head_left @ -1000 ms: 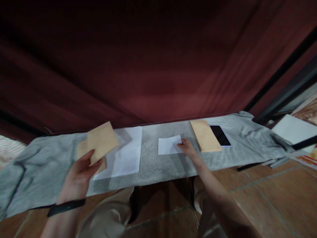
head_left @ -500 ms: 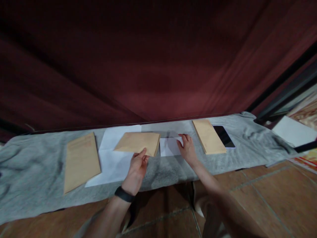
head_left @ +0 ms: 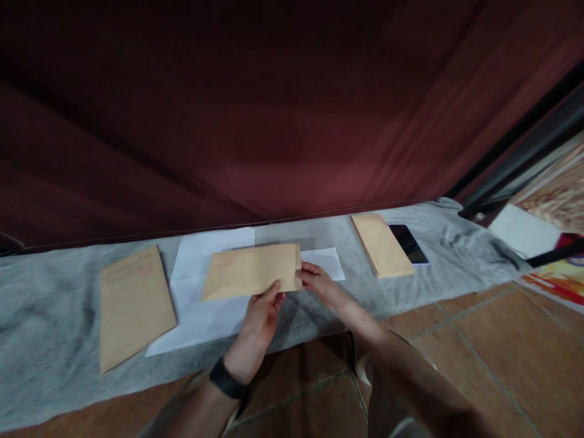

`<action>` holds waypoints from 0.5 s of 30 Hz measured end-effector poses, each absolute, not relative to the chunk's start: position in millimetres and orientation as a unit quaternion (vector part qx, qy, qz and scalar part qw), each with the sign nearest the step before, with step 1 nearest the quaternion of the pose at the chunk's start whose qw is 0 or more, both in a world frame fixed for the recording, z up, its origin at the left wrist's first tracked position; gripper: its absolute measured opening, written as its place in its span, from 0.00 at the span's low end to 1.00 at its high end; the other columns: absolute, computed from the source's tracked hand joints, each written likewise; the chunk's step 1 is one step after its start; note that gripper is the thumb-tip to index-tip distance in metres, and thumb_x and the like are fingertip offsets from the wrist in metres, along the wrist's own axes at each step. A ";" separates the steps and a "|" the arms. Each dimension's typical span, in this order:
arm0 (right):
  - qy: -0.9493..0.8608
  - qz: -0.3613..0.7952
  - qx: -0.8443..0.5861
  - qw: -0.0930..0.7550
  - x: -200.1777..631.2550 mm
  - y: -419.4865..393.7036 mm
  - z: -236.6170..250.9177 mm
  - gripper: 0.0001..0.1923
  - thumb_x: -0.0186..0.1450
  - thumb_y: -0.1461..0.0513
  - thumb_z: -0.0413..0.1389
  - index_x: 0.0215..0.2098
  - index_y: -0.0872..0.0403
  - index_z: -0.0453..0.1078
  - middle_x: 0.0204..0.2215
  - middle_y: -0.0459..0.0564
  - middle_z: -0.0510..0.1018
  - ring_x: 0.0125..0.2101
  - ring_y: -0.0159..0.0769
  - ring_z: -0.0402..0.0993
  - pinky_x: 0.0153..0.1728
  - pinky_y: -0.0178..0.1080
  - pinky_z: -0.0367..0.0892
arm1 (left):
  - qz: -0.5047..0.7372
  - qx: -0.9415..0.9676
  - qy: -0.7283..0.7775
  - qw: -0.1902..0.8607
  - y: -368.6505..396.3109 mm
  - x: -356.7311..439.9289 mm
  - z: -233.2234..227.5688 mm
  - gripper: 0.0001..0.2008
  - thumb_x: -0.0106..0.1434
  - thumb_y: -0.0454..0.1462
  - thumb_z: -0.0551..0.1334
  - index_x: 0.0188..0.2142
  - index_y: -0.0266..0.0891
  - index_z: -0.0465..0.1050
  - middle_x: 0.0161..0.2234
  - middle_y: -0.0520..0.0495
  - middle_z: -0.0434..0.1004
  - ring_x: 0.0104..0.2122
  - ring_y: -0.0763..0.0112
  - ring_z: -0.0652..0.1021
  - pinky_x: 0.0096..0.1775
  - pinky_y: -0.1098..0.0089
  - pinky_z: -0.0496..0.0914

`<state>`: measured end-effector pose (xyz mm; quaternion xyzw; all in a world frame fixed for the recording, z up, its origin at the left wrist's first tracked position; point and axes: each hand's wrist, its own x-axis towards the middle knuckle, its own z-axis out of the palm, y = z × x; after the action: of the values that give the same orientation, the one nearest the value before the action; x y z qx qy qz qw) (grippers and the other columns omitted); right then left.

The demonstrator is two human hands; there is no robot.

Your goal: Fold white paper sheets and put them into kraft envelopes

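Note:
A tan paper envelope (head_left: 250, 269) with faint red print at its left end is held level above the grey cloth. My left hand (head_left: 263, 313) is closed on its lower edge, thumb on top and fingers beneath. At the envelope's right end, my right hand (head_left: 318, 283) pinches the flap edge; its fingertips are partly hidden. Just past that end lies a small white paper (head_left: 329, 260), partly covered by the envelope and my right hand. Under the envelope's left part are white sheets (head_left: 196, 325), flat on the cloth.
Another tan envelope (head_left: 137, 307) lies at the left, overlapping the sheets. To the right, a stack of tan envelopes (head_left: 382, 244) rests beside a dark phone (head_left: 409, 243). The grey cloth (head_left: 460, 243) meets a dark red curtain (head_left: 292, 152) behind. Tiled floor (head_left: 469, 340) lies in front.
My right hand has moved left from the small white paper to the envelope's open end. The envelope has turned more level, showing its red print. The view has shifted slightly.

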<state>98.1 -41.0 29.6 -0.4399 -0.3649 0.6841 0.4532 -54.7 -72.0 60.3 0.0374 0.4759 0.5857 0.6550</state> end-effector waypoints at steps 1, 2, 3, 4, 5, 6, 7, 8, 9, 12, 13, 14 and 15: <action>-0.351 0.693 -0.441 0.450 97.9 -40.9 29.8 0.19 0.53 0.52 0.68 0.40 0.50 0.76 0.33 0.47 0.83 0.32 0.39 0.79 0.34 0.39 0.73 | 0.569 0.043 0.480 0.667 -75.5 -54.3 59.6 0.13 0.55 0.23 0.69 0.37 0.38 0.75 0.29 0.53 0.82 0.25 0.76 0.80 0.28 0.77 0.73; -0.337 0.700 -0.442 0.448 98.3 -40.6 29.9 0.19 0.52 0.53 0.68 0.39 0.51 0.76 0.32 0.47 0.83 0.32 0.39 0.79 0.33 0.39 0.73 | 0.541 0.052 0.487 0.684 -79.8 -53.9 58.7 0.09 0.58 0.26 0.70 0.36 0.37 0.75 0.29 0.51 0.82 0.25 0.75 0.80 0.29 0.76 0.74; -0.327 0.702 -0.447 0.448 99.4 -39.9 30.1 0.19 0.51 0.53 0.67 0.39 0.52 0.75 0.32 0.47 0.83 0.31 0.39 0.79 0.32 0.39 0.73 | 0.501 0.068 0.493 0.708 -84.9 -53.3 57.7 0.05 0.61 0.31 0.69 0.35 0.37 0.74 0.29 0.49 0.82 0.26 0.74 0.80 0.30 0.75 0.74; -0.324 0.700 -0.454 0.445 101.1 -38.9 30.3 0.19 0.51 0.54 0.67 0.39 0.52 0.75 0.31 0.46 0.82 0.31 0.39 0.79 0.32 0.39 0.73 | 0.451 0.096 0.495 0.736 -90.7 -52.5 57.0 0.06 0.63 0.36 0.68 0.33 0.36 0.74 0.28 0.46 0.82 0.27 0.72 0.81 0.30 0.73 0.75; -0.327 0.695 -0.464 0.441 103.3 -37.6 30.4 0.19 0.50 0.54 0.67 0.38 0.52 0.75 0.31 0.46 0.82 0.30 0.38 0.78 0.31 0.38 0.73 | 0.396 0.144 0.493 0.761 -96.6 -51.8 56.8 0.10 0.66 0.40 0.66 0.32 0.36 0.73 0.28 0.44 0.82 0.28 0.70 0.81 0.31 0.72 0.75; -0.333 0.689 -0.474 0.435 106.0 -36.2 30.5 0.18 0.50 0.54 0.67 0.38 0.51 0.75 0.31 0.46 0.82 0.30 0.37 0.77 0.31 0.38 0.73 | 0.347 0.215 0.484 0.774 -101.8 -51.3 57.5 0.14 0.67 0.44 0.64 0.31 0.36 0.73 0.28 0.42 0.82 0.28 0.67 0.82 0.31 0.70 0.75; -0.340 0.684 -0.483 0.429 108.8 -34.8 30.5 0.17 0.50 0.55 0.67 0.37 0.51 0.76 0.30 0.46 0.81 0.29 0.36 0.76 0.30 0.38 0.73 | 0.314 0.308 0.475 0.763 -105.5 -51.6 59.2 0.16 0.67 0.47 0.63 0.31 0.36 0.74 0.29 0.42 0.82 0.29 0.65 0.82 0.32 0.68 0.76; -0.346 0.682 -0.489 0.421 111.8 -33.5 30.5 0.16 0.50 0.55 0.67 0.36 0.51 0.76 0.30 0.45 0.81 0.28 0.36 0.75 0.29 0.37 0.73 | 0.304 0.414 0.467 0.720 -106.9 -53.3 61.8 0.16 0.67 0.48 0.63 0.33 0.37 0.74 0.31 0.41 0.82 0.32 0.63 0.82 0.35 0.66 0.77; -0.352 0.683 -0.490 0.412 114.8 -32.5 30.6 0.16 0.50 0.55 0.67 0.35 0.50 0.75 0.29 0.45 0.80 0.27 0.35 0.74 0.29 0.38 0.73 | 0.305 0.526 0.459 0.647 -105.5 -56.5 65.1 0.15 0.67 0.49 0.62 0.36 0.39 0.76 0.34 0.41 0.83 0.36 0.61 0.83 0.39 0.62 0.77; -0.382 0.705 -0.467 0.374 122.8 -31.8 32.3 0.15 0.52 0.53 0.68 0.34 0.51 0.75 0.27 0.45 0.79 0.26 0.34 0.73 0.28 0.38 0.73 | 0.342 0.749 0.484 0.296 -86.5 -76.4 73.8 0.23 0.63 0.47 0.67 0.56 0.44 0.73 0.62 0.39 0.72 0.64 0.50 0.69 0.64 0.49 0.63; -0.392 0.712 -0.459 0.358 125.0 -32.3 33.4 0.15 0.52 0.53 0.68 0.34 0.51 0.76 0.27 0.45 0.79 0.26 0.34 0.73 0.29 0.38 0.72 | 0.312 0.785 0.490 0.215 -77.5 -84.8 74.5 0.34 0.61 0.47 0.69 0.64 0.44 0.66 0.69 0.37 0.61 0.70 0.47 0.60 0.67 0.44 0.55; -0.401 0.718 -0.453 0.344 126.8 -32.9 34.6 0.16 0.51 0.53 0.69 0.35 0.51 0.76 0.28 0.45 0.79 0.26 0.34 0.74 0.28 0.37 0.71 | 0.277 0.805 0.499 0.161 -68.9 -93.1 73.4 0.43 0.58 0.48 0.71 0.69 0.43 0.58 0.73 0.35 0.51 0.72 0.44 0.52 0.69 0.41 0.48; -0.407 0.723 -0.449 0.332 128.3 -33.6 35.8 0.18 0.51 0.52 0.70 0.35 0.52 0.76 0.28 0.46 0.79 0.26 0.34 0.74 0.28 0.37 0.70 | 0.237 0.820 0.503 0.134 -61.4 -100.4 70.7 0.50 0.57 0.49 0.72 0.72 0.44 0.50 0.75 0.35 0.44 0.73 0.42 0.48 0.69 0.38 0.44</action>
<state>128.3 -33.6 35.8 -0.4492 -0.4070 0.7225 0.3324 -100.4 -61.4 70.7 0.8201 0.5030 0.2373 0.1344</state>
